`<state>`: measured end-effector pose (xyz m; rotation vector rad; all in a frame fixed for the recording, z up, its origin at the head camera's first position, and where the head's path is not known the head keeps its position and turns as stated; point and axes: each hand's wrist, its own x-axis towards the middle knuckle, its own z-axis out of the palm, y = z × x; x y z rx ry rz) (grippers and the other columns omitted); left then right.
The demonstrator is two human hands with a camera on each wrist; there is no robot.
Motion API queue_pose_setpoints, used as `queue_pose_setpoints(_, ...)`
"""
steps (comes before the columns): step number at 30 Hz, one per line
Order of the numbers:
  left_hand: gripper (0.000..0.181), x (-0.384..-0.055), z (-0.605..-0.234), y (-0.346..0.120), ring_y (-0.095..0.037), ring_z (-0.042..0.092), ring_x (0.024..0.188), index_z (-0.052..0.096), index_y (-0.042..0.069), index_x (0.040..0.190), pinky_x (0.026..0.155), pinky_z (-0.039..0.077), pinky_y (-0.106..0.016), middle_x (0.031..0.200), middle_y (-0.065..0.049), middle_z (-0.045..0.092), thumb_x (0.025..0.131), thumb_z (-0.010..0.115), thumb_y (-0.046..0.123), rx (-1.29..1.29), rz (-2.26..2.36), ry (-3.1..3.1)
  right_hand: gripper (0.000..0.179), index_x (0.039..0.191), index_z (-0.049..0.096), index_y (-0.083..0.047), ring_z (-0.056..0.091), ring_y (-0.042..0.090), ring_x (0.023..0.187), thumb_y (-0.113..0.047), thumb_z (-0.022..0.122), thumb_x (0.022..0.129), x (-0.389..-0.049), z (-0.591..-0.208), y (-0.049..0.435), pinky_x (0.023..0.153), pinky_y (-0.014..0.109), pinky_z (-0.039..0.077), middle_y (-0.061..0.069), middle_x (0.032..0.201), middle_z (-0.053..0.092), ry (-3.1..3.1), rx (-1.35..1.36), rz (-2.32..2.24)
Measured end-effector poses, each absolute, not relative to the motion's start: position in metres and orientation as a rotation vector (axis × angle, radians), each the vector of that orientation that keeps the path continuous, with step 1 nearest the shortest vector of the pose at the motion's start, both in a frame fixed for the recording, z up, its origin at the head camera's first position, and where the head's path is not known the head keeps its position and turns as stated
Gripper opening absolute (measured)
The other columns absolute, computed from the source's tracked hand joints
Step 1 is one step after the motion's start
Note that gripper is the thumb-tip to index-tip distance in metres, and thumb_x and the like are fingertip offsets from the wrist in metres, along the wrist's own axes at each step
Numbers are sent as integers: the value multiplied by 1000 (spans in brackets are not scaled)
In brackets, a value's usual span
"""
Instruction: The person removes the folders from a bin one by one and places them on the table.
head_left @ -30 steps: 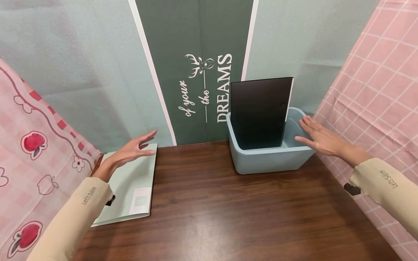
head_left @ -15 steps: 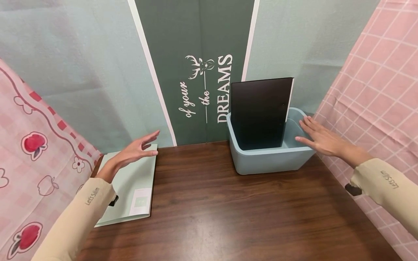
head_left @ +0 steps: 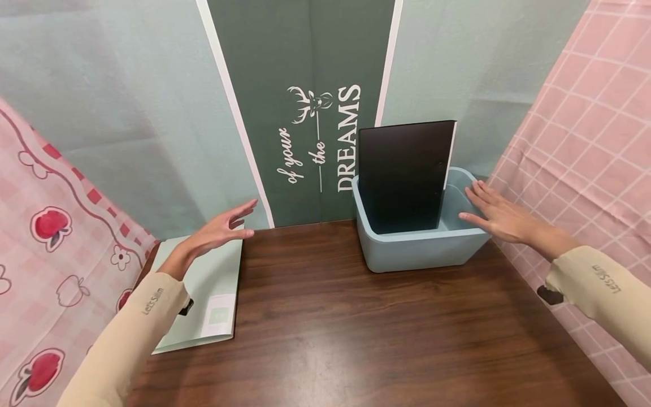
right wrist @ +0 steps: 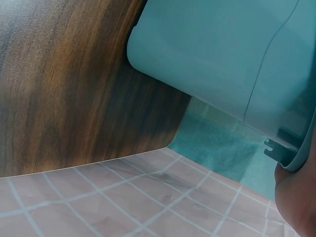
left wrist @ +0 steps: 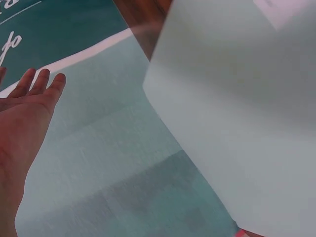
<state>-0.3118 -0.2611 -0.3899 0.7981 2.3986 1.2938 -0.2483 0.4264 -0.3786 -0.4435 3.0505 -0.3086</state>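
A person's left hand hovers over the far end of a flat, pale green folder on a brown wood-grain table, fingers extended, thumb apart, holding nothing, while the right hand lies spread at the right rim of a light blue, rectangular plastic bin, its fingers straight rather than wrapped around it. Only the head view shows the thin black rectangular panel standing in the bin and rising well above the rim, and all of the whitish label at the folder's near right corner. The right wrist view reveals a small notched tab just under the rim, beside the hand, whose fingers are hidden there. The left wrist view shows a gap between hand and folder. Before us, the folder lies beneath the left hand, fingertips reaching past its right edge; the black panel stands just left of the right thumb, apart from it.
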Motion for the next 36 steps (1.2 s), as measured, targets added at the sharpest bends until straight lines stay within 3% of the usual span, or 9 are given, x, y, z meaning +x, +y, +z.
queue_pose_setpoints(4,86,-312,-388,-252,-32,19,162,21,19,171,128,21,-60,177,-10,19,102,72,25,819,1313,2384,85,168,13,2,-8,41,162,-50,48,110,-250,-379,426,128,65,6,28,174,-2,3046,-442,-312)
queue_pose_setpoints(17,86,-317,-385,-220,-29,21,162,23,25,171,129,21,-55,177,-8,19,101,72,26,868,1322,2373,86,168,14,2,-3,45,162,-51,48,109,-251,-381,427,127,66,8,27,174,-2,3054,-439,-321)
queue_pose_setpoints(25,87,-320,-384,-203,-29,22,162,23,16,171,130,20,-54,176,-12,20,101,73,30,935,1351,2349,86,168,14,1,-3,43,162,-51,49,109,-251,-381,427,127,67,10,28,174,-1,3059,-448,-329)
queue_pose_setpoints(31,90,-325,-382,-188,-27,25,161,26,17,170,129,21,-54,176,-12,24,99,76,41,977,1356,2361,86,168,14,1,-5,42,163,-51,49,109,-251,-381,428,127,67,10,27,175,-2,3060,-446,-332)
queue_pose_setpoints(36,86,-328,-382,-176,-29,26,161,26,13,170,129,23,-53,175,-15,25,101,75,32,1005,1393,2338,86,168,13,0,-4,42,163,-51,50,109,-251,-381,429,126,68,11,27,174,-1,3062,-456,-334)
